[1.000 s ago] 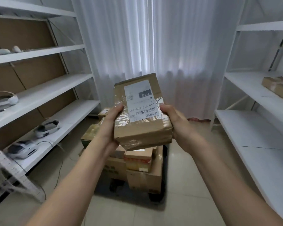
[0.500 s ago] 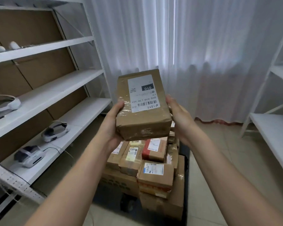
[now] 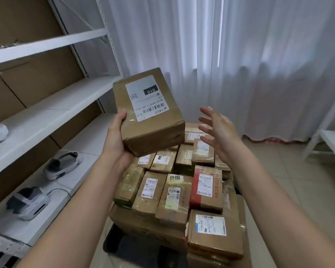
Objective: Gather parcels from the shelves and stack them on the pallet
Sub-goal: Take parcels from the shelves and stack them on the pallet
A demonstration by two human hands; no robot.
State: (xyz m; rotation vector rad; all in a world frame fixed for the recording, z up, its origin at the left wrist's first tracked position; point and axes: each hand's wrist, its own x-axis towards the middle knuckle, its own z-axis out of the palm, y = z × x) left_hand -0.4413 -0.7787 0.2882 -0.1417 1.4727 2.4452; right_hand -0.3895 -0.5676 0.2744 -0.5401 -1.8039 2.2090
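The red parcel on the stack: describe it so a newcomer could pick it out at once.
Start at the parcel stack on the floor in front of the white curtain, below the hands. Look to its right side, around the middle. The red parcel lies there with a white label on top, the only one with red printing among plain brown boxes.

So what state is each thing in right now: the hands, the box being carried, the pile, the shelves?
Left hand: grips the box from below.
Right hand: open, fingers spread, off the box.
Box: held up, tilted, label on top.
Pile of parcels: stacked, taped shut.
Headsets: lying on the bottom left shelf.
Curtain: drawn.
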